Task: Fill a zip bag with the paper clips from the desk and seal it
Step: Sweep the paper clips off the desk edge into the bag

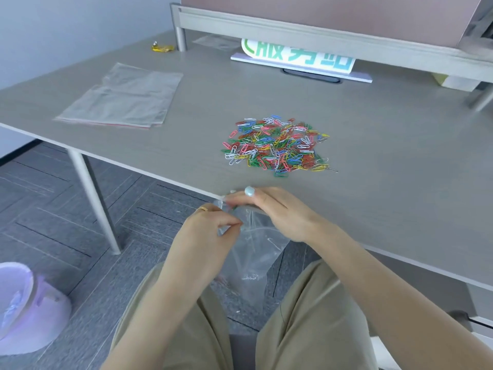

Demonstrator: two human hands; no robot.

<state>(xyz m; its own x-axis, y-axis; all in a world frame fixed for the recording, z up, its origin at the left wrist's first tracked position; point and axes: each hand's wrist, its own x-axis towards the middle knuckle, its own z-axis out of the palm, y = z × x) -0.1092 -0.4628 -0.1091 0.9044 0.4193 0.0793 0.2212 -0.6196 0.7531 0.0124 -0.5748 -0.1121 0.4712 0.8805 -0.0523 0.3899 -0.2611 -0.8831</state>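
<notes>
Fingertips of the left hand are pinched on one lip of a clear, floppy plastic zip bag, and the right hand pinches the other lip, with the bag hanging just off the near edge of the grey wood-grain desk over the person's lap. Opening the mouth looks to be the step in hand; nothing seems to be inside yet. A heap of multicoloured wire paper clips lies on the desk, a little farther in from that edge. Next, one hand must let go and scoop clips while the other holds the mouth wide.
</notes>
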